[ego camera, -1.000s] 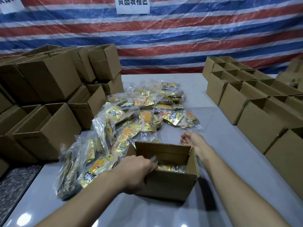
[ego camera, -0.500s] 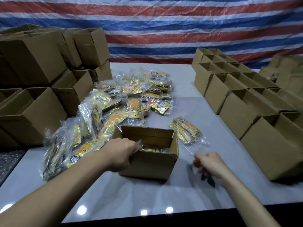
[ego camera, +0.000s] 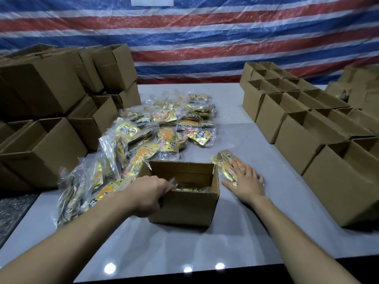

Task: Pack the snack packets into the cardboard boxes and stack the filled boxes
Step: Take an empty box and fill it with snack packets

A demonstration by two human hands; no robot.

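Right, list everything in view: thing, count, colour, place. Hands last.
open box: one, brown, front centre, packets inside
packet bundle: one, gold-orange, right of open box
packet pile: many, gold-orange, behind and left of open box
left boxes: many, brown, stacked at left
right boxes: many, brown, open-topped rows at right
table: one, pale grey, under all
tarp: one, red-white-blue stripes, backdrop
left hand: one, grips open box's left rim
right hand: one, flat on packet bundle

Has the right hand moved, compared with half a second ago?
Yes. Judged against the open box, the right hand went farther from the person and now rests on the packet bundle.
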